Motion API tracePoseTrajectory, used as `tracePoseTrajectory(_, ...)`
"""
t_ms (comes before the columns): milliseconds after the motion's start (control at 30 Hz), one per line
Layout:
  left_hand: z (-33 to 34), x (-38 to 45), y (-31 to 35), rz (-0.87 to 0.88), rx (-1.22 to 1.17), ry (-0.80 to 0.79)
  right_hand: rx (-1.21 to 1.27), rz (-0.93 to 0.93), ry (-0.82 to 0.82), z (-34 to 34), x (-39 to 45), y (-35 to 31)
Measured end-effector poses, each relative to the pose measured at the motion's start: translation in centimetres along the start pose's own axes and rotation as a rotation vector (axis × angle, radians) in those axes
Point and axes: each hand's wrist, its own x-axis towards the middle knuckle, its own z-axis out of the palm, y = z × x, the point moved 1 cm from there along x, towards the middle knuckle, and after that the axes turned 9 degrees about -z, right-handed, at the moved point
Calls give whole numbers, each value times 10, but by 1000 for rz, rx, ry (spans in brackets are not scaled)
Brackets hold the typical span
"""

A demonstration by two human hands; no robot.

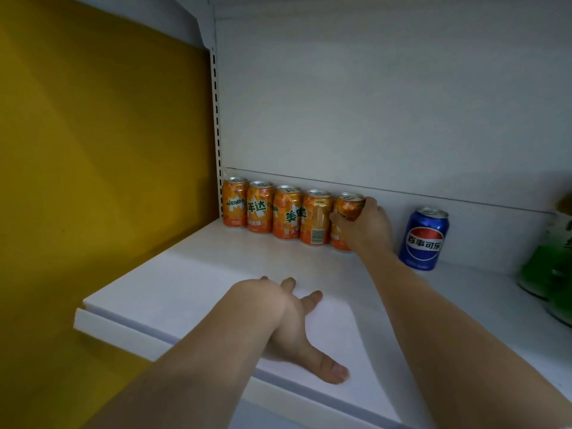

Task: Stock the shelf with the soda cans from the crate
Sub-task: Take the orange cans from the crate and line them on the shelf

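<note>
Several orange Mirinda cans (260,209) stand in a row along the back of the white shelf (198,274), starting at its left end. My right hand (363,226) grips the rightmost orange can (348,209), which stands upright at the end of the row, touching its neighbour. My left hand (288,326) rests flat on the shelf near the front edge, fingers spread and holding nothing. A blue Pepsi can (424,238) stands alone to the right of my right hand. The crate is out of view.
Green bottles (548,267) stand at the far right of the shelf, partly cut off. A yellow wall (93,150) lies to the left of the shelf upright. The white back panel (371,103) rises behind the cans.
</note>
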Motion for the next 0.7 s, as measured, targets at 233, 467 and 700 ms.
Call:
tracePoseTrajectory(233, 2, 1, -1, 8, -18, 15, -56, -38, -14, 0, -3, 2)
tracePoseTrajectory(467, 4, 2, -1, 4, -24, 45, -61, -54, -45, -16, -12, 3)
tracePoseTrajectory(700, 10, 6, -4, 17, -80, 84, -84, -118, -53, -40, -55, -10)
